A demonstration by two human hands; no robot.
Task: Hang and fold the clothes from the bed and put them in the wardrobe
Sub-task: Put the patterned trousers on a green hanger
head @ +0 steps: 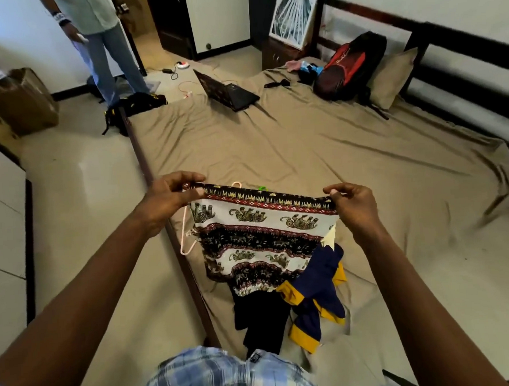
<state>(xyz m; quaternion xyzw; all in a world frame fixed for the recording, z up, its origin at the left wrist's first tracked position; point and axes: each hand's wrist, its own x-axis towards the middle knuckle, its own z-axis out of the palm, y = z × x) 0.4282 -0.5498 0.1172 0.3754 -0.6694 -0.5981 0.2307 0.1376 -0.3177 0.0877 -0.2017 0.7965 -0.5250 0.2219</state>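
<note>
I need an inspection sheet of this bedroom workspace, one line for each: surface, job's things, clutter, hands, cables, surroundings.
Surface: bed with a wrinkled tan sheet.
Job's things: elephant-print garment held up by its top edge; black garment and blue-and-yellow garment lie on the bed below it; pink hanger partly behind it.
Clutter: open laptop, red-and-black backpack, pillow, all on the bed's far part.
Hands: left hand and right hand each pinch a top corner of the elephant-print garment.
Cables: power strip and thin cables on the floor beyond the bed.
Surroundings: another person standing, cardboard box, framed picture.

Pink hanger (184, 226) mostly behind patterned garment (264, 239)
</note>
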